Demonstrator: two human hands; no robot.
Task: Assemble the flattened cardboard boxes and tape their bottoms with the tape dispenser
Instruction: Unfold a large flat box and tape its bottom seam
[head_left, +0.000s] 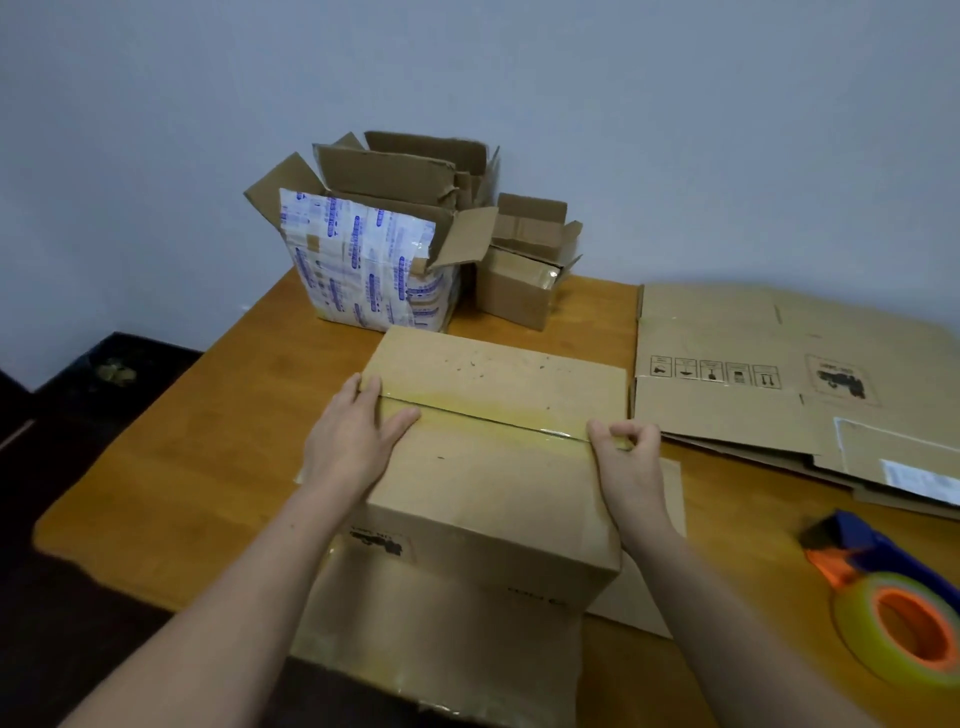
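A brown cardboard box (483, 483) stands bottom-up on the wooden table (208, 447) in front of me. A strip of clear tape (488, 418) runs along the seam of its two closed flaps. My left hand (353, 441) lies flat on the left end of the seam, fingers straight, thumb across the tape. My right hand (626, 449) is at the right end of the seam with its fingers curled on the tape at the box edge. The tape dispenser (893, 597), blue and orange with a clear roll, lies on the table at the lower right, apart from both hands.
Flattened cardboard boxes (789, 374) lie stacked on the right of the table. At the back stand an open box wrapped in printed tape (363, 260) and a smaller open box (524, 270) against the wall. The table's left edge drops to a dark floor.
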